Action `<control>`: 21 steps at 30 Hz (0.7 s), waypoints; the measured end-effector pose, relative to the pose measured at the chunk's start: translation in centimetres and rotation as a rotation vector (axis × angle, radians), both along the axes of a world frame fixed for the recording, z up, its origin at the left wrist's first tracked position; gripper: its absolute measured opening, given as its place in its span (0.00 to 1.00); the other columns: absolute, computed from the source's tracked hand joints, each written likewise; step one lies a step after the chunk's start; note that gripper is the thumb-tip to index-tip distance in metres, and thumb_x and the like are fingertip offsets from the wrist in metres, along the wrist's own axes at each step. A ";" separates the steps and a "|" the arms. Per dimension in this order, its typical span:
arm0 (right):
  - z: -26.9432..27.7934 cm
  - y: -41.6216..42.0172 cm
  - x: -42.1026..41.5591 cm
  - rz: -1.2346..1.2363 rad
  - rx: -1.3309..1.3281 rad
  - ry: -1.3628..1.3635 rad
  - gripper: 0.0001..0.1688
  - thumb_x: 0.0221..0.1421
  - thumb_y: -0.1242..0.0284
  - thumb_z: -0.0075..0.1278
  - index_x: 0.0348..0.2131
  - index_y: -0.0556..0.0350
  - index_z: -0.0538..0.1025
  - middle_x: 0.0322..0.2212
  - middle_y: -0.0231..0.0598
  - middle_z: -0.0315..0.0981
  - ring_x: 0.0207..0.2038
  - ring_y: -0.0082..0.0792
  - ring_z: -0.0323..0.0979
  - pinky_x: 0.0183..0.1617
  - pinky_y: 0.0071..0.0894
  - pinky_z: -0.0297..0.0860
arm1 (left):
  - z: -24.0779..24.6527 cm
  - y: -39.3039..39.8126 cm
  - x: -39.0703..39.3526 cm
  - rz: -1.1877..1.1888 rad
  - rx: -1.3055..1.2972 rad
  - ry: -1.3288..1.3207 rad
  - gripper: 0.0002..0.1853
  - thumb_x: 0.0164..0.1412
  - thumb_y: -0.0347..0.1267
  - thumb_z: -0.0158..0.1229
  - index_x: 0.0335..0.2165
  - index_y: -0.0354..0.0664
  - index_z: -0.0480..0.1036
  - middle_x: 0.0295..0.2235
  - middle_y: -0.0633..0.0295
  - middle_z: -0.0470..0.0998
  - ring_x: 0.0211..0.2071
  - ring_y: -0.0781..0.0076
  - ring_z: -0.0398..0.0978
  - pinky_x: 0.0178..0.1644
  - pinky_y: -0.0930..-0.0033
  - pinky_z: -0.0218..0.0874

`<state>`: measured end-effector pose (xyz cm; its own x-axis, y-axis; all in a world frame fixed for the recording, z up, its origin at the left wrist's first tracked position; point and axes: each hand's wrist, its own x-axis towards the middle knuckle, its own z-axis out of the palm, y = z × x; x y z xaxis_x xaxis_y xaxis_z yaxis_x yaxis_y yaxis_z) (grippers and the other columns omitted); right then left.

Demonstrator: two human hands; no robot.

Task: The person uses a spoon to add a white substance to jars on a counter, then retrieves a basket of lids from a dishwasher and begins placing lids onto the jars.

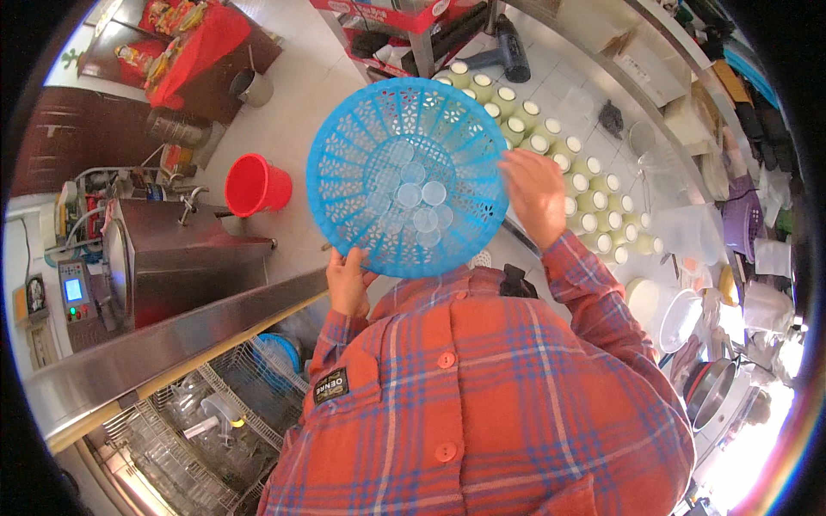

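A round blue plastic basket (pixel 317 193) with a pierced flower pattern is held up before my chest, its open side facing me. Inside, several translucent round discs (pixel 410 194), perhaps lids, lie loose and partly overlapping on the bottom. My left hand (pixel 348 282) grips the near-left rim, thumb on top. At the right rim is my right hand (pixel 537 197), a little blurred, with its fingers over the edge and its thumb hidden. Beyond that hand, several jars with white lids (pixel 587 222) and pale green contents stand in rows on the floor; the basket covers some of them.
A red bucket (pixel 274 188) stands on the floor at left, near a steel machine (pixel 193 258) with a tap. Along my left runs a metal counter edge (pixel 193 329), above wire racks (pixel 213 393). A red-trimmed shelf (pixel 419 45) is ahead; bowls and pans (pixel 710 393) crowd the right.
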<state>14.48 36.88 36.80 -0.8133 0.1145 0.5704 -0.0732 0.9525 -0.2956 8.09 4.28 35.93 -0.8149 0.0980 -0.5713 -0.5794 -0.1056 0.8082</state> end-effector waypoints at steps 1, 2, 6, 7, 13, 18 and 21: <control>-0.2 -1.3 -0.7 0.087 -0.102 -0.097 0.14 0.45 0.73 0.55 0.36 0.53 0.76 0.41 0.40 0.74 0.44 0.40 0.71 0.47 0.41 0.66 | 0.3 0.2 0.0 0.015 0.004 -0.010 0.16 0.56 0.27 0.50 0.45 0.46 0.66 0.37 0.65 0.74 0.31 0.74 0.75 0.29 0.71 0.72; -0.6 -2.7 -1.5 0.174 -0.204 -0.193 0.13 0.45 0.72 0.56 0.35 0.54 0.76 0.39 0.40 0.74 0.42 0.41 0.72 0.45 0.40 0.67 | 0.4 0.1 0.1 0.002 0.006 -0.008 0.16 0.56 0.27 0.50 0.45 0.46 0.66 0.37 0.65 0.74 0.31 0.74 0.75 0.29 0.71 0.72; -3.9 -7.4 -4.7 0.142 -0.121 -0.522 0.17 0.43 0.69 0.59 0.34 0.57 0.73 0.32 0.43 0.71 0.39 0.45 0.71 0.39 0.41 0.70 | 0.7 0.5 0.5 -0.012 -0.007 -0.024 0.15 0.56 0.27 0.50 0.44 0.45 0.67 0.36 0.65 0.74 0.31 0.75 0.75 0.28 0.72 0.72; -4.5 -7.8 -5.2 0.145 -0.124 -0.567 0.19 0.42 0.69 0.60 0.35 0.58 0.72 0.32 0.44 0.70 0.39 0.46 0.71 0.38 0.42 0.70 | 0.8 0.6 0.6 -0.008 -0.019 -0.033 0.15 0.56 0.27 0.50 0.44 0.45 0.67 0.36 0.65 0.74 0.31 0.75 0.74 0.27 0.72 0.71; -3.9 -8.0 -5.4 0.199 -0.192 -0.551 0.22 0.43 0.71 0.59 0.40 0.55 0.71 0.33 0.46 0.71 0.38 0.47 0.72 0.38 0.44 0.71 | -0.2 -0.7 1.7 0.022 -0.024 -0.002 0.14 0.60 0.29 0.49 0.46 0.46 0.64 0.40 0.62 0.73 0.33 0.69 0.76 0.32 0.68 0.74; -0.5 -5.4 -5.2 0.206 -0.414 -0.172 0.23 0.43 0.69 0.61 0.41 0.54 0.72 0.35 0.43 0.71 0.39 0.46 0.72 0.40 0.40 0.70 | -0.4 -1.3 1.9 0.083 -0.029 -0.034 0.13 0.59 0.30 0.50 0.44 0.46 0.66 0.36 0.64 0.73 0.30 0.72 0.75 0.29 0.71 0.72; 0.4 -1.5 -5.5 -0.008 -0.459 0.056 0.20 0.43 0.68 0.62 0.36 0.52 0.73 0.35 0.41 0.70 0.39 0.45 0.72 0.41 0.38 0.69 | -1.1 -2.2 2.2 0.088 -0.037 -0.028 0.13 0.60 0.30 0.49 0.44 0.46 0.65 0.37 0.64 0.72 0.32 0.70 0.76 0.31 0.69 0.72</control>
